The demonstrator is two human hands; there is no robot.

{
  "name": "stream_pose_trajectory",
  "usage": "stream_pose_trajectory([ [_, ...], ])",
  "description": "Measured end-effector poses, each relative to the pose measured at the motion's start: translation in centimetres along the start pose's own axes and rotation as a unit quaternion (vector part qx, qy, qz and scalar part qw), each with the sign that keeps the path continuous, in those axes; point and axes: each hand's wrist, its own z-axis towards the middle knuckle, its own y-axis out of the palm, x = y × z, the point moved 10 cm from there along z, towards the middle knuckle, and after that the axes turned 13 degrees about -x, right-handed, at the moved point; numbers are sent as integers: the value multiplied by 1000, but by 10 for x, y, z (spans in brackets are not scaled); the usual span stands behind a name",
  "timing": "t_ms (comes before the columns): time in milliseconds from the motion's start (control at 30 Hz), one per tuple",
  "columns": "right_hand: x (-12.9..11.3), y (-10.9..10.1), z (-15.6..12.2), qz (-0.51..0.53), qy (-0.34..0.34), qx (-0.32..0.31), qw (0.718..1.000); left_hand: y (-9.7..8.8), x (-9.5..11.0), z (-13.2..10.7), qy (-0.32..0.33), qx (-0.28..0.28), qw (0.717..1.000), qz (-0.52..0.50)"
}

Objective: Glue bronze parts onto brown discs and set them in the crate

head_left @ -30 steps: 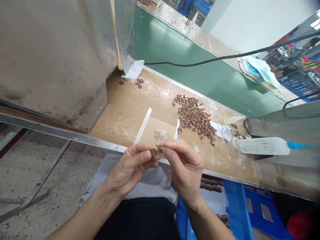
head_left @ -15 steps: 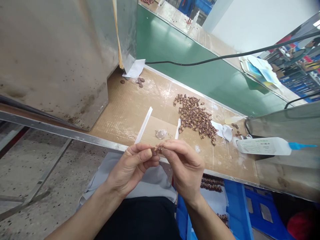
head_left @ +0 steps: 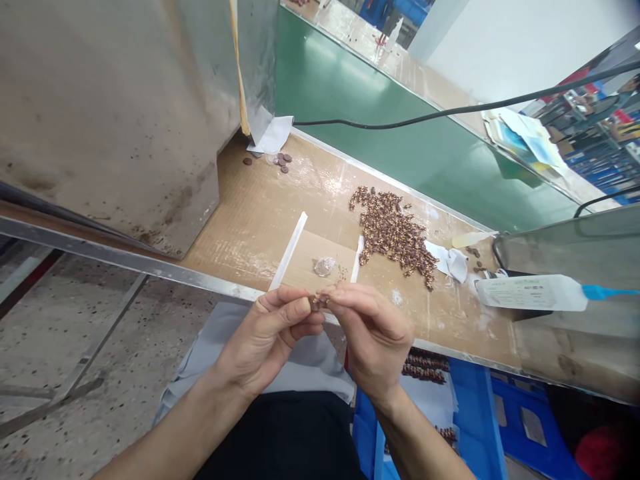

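Observation:
Above the bench's front edge, my left hand [head_left: 274, 327] and my right hand [head_left: 371, 327] meet fingertip to fingertip. Between them they pinch a small brown-and-gold piece [head_left: 319, 303], mostly covered by the fingers; its exact kind cannot be made out. Just beyond the fingertips lies a small clear round blob or dish [head_left: 325, 267], with tiny gold specks [head_left: 343, 272] beside it. Further right, a large pile of similar brown-and-gold pieces [head_left: 395, 233] spreads over the cardboard-covered bench top [head_left: 240, 227].
A white bottle with a blue nozzle [head_left: 533, 293] lies at the right near crumpled white paper [head_left: 450, 261]. Brown discs [head_left: 283, 161] sit by the metal box [head_left: 110, 120] on the left. Below the bench at right, a blue crate [head_left: 475, 413] holds rows of pieces. A black cable [head_left: 400, 125] crosses behind.
Both hands keep the same pinch on the small piece, with only slight finger movement. The whole view has shifted a few pixels; the pile and bottle lie as before.

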Motion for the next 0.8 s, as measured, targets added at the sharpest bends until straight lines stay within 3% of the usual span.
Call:
stream_pose_trajectory([
  [567,-16,-6,1,-50,-61,-17,997,5,8,-6,-23,40,997,55],
  [800,-9,-8,-1,-55,-49,-22,997,7,14,-4,-24,35,995,91],
])
